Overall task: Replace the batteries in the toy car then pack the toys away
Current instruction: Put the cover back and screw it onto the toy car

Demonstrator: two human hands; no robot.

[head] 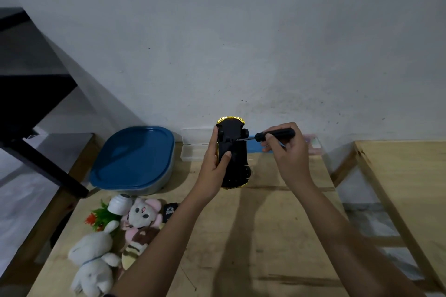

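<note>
Black underside, gold trim at both ends: the toy car (233, 159) is being held upright, belly toward the camera, at the far edge of the table (265, 236), roughly mid-width. Whether its lower end is touching the wood cannot be told.

It is being gripped along its left side by the left hand (214, 164), with the thumb pressed flat on the chassis and the fingers wrapped round the back. Two wheels are being shown on the right side. The left-side wheels are being covered by that hand.

A black-handled screwdriver (275, 134) is being gripped by the right hand (288, 152), fingers curled round the handle. The shaft is being pointed leftward at the chassis near the upper wheel. Whether the tip is seated in a screw cannot be told: chassis detail is being lost in the dark.

A clear plastic box (193, 146) is being partly hidden behind the car. A blue strip and something pinkish are being masked by the right hand. A blue-lidded container (135, 157) is being seen at the far left corner. Plush toys (142, 217) are being seen lying by the left edge, one being cut off by the left forearm, with a white-potted plant (103, 214) among them.
</note>
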